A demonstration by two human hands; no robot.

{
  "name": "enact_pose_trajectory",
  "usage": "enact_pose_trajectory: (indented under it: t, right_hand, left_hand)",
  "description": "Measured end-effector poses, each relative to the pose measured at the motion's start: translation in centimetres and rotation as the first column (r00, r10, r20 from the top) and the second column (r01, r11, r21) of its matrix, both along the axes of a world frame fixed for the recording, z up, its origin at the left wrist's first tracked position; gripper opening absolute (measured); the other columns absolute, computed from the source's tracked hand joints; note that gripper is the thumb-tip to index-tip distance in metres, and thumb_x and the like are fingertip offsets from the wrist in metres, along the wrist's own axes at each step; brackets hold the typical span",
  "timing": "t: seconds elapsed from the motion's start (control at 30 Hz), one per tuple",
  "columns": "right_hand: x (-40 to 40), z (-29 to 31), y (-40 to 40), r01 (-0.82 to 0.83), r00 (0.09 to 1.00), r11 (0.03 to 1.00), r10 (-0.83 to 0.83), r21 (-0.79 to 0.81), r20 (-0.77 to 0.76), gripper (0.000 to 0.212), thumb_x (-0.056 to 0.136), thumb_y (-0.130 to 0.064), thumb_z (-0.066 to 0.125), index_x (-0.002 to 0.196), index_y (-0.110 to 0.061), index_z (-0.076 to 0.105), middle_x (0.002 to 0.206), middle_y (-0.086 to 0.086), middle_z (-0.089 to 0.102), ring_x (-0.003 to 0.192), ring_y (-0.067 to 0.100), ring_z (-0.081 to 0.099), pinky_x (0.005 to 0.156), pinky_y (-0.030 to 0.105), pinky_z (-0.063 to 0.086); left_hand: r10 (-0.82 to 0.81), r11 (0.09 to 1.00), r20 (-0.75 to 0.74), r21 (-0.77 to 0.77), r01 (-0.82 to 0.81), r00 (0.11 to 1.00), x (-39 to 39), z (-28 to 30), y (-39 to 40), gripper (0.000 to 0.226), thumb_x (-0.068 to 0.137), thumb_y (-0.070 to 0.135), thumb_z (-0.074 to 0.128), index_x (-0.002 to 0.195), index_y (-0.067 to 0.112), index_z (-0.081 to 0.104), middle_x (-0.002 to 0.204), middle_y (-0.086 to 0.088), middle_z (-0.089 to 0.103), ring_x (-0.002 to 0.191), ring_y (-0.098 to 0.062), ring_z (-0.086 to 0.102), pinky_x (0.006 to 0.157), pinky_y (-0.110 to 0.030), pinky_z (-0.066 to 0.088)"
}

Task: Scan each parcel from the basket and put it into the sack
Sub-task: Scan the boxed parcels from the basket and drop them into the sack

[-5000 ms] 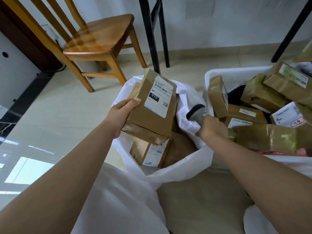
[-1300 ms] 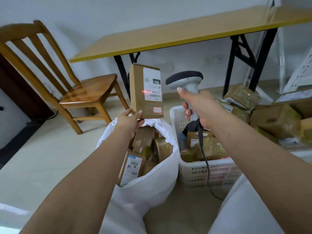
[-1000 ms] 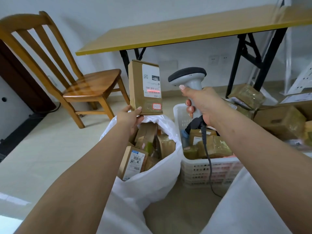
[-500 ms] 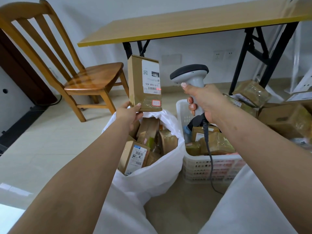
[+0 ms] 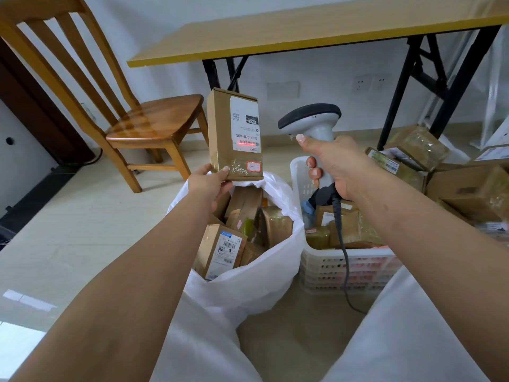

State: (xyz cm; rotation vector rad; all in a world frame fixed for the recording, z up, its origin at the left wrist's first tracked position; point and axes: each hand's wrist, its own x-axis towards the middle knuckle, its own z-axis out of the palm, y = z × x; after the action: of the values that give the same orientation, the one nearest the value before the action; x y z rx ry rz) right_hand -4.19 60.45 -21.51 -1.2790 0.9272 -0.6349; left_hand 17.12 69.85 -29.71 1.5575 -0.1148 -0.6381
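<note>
Parcel (image 5: 234, 135) — a tall brown carton — stands upright in the air just above the rim of the sack (image 5: 264, 274), its white label turned toward the scanner (image 5: 311, 125). The left hand (image 5: 210, 186) pinches it by the bottom corner, thumb on the front face and fingers hidden behind. The right hand (image 5: 334, 166) is wrapped round the scanner's handle with the forefinger laid up by the trigger, above the basket (image 5: 338, 268) that stands just right of the sack.

A red line lies across the barcode near the foot of the label, so the aim looks right. To do this step well, I would hold the carton steady and square to the scanner head, keep the thumb clear of the printed bars, and wait for the read to register — nothing here shows whether it has. Then lower the carton straight down into the sack, onto the boxes already packed there, rather than dropping it from this height.
</note>
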Motion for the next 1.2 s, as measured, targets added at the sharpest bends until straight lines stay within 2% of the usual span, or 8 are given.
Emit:
enact_pose_trajectory:
  t: [0.3, 0.47, 0.67, 0.73, 0.87, 1.0, 1.1, 1.2]
  right_hand:
    - [0.4, -0.4, 0.2, 0.010, 1.000, 1.000, -0.009, 0.013, -0.017, 0.029, 0.090, -0.033, 0.069, 0.087, -0.011, 0.050, 0.066, 0.005, 0.045, 0.044, 0.012, 0.036, 0.040, 0.019, 0.037]
    - [0.9, -0.9, 0.2, 0.023, 0.999, 1.000, -0.023, 0.019, -0.022, 0.032, 0.089, -0.034, 0.070, 0.092, -0.009, 0.051, 0.066, 0.005, 0.047, 0.045, 0.012, 0.037, 0.042, 0.022, 0.038]
    - [1.4, -2.3, -0.1, 0.017, 0.999, 0.998, -0.013, 0.064, -0.049, 0.035, 0.087, -0.037, 0.071, 0.097, -0.009, 0.054, 0.067, 0.005, 0.049, 0.045, 0.012, 0.039, 0.047, 0.025, 0.041]
    - [1.4, -2.9, -0.1, 0.015, 0.999, 0.997, -0.011, 0.082, -0.052, 0.033, 0.088, -0.038, 0.071, 0.093, -0.009, 0.055, 0.068, 0.005, 0.049, 0.046, 0.012, 0.039, 0.049, 0.026, 0.042]
    - [1.3, -3.9, -0.2, 0.015, 0.998, 0.993, -0.007, 0.119, -0.070, 0.034, 0.088, -0.038, 0.070, 0.097, -0.009, 0.056, 0.070, 0.005, 0.051, 0.049, 0.011, 0.040, 0.052, 0.026, 0.044]
    - [1.0, -4.6, -0.5, 0.032, 0.992, 0.994, -0.019, 0.104, -0.123, 0.033, 0.090, -0.040, 0.067, 0.100, -0.010, 0.056, 0.074, 0.006, 0.052, 0.053, 0.011, 0.043, 0.057, 0.025, 0.047]
    - [0.6, -5.0, -0.9, 0.058, 0.988, 0.992, -0.041, 0.115, -0.148, 0.034, 0.090, -0.041, 0.067, 0.100, -0.010, 0.057, 0.077, 0.006, 0.052, 0.055, 0.011, 0.043, 0.060, 0.026, 0.048]
    - [0.3, -5.6, -1.5, 0.058, 0.992, 0.985, -0.039, 0.163, -0.119, 0.031, 0.089, -0.039, 0.068, 0.094, -0.011, 0.056, 0.074, 0.006, 0.051, 0.053, 0.011, 0.042, 0.057, 0.026, 0.046]
  left_hand:
    - [0.020, 1.000, -0.007, 0.013, -0.020, 1.000, 0.0, -0.2, 0.5, 0.055, 0.090, 0.010, 0.069, 0.141, 0.017, 0.048, 0.094, -0.001, 0.067, 0.085, -0.018, 0.073, 0.078, -0.029, 0.061]
    - [0.009, 1.000, -0.002, 0.009, -0.009, 1.000, -0.1, -0.4, 1.1, 0.053, 0.092, 0.009, 0.066, 0.141, 0.015, 0.046, 0.104, -0.005, 0.065, 0.088, -0.018, 0.071, 0.071, -0.023, 0.059]
    - [0.026, 0.998, -0.012, 0.052, -0.025, 1.000, 0.3, -1.4, 2.2, 0.051, 0.092, 0.011, 0.067, 0.139, 0.015, 0.049, 0.089, 0.000, 0.065, 0.079, -0.017, 0.071, 0.081, -0.027, 0.059]
    - [0.013, 0.993, -0.006, 0.118, -0.012, 1.000, 0.7, -2.2, 2.8, 0.046, 0.090, 0.017, 0.070, 0.133, 0.015, 0.052, 0.087, -0.002, 0.068, 0.080, -0.020, 0.071, 0.086, -0.032, 0.058]
    - [0.022, 0.945, 0.007, 0.326, -0.023, 1.000, 1.4, -4.0, 3.3, 0.035, 0.084, 0.039, 0.075, 0.098, 0.011, 0.058, 0.079, -0.006, 0.073, 0.073, -0.021, 0.073, 0.084, -0.036, 0.059]
    - [-0.039, 0.887, 0.029, 0.461, 0.021, 0.999, 0.7, -5.4, 3.3, 0.038, 0.086, 0.039, 0.069, 0.102, 0.007, 0.056, 0.082, -0.011, 0.072, 0.057, -0.017, 0.066, 0.066, -0.028, 0.061]
    - [-0.089, 0.866, 0.038, 0.497, 0.059, 0.995, 0.0, -6.5, 2.6, 0.040, 0.087, 0.036, 0.068, 0.106, 0.003, 0.055, 0.082, -0.014, 0.072, 0.061, -0.019, 0.068, 0.069, -0.034, 0.062]
    - [-0.077, 0.864, 0.022, 0.500, 0.056, 0.997, -0.3, -7.0, 1.3, 0.036, 0.090, 0.038, 0.064, 0.098, 0.006, 0.049, 0.078, -0.013, 0.070, 0.056, -0.016, 0.065, 0.065, -0.031, 0.060]
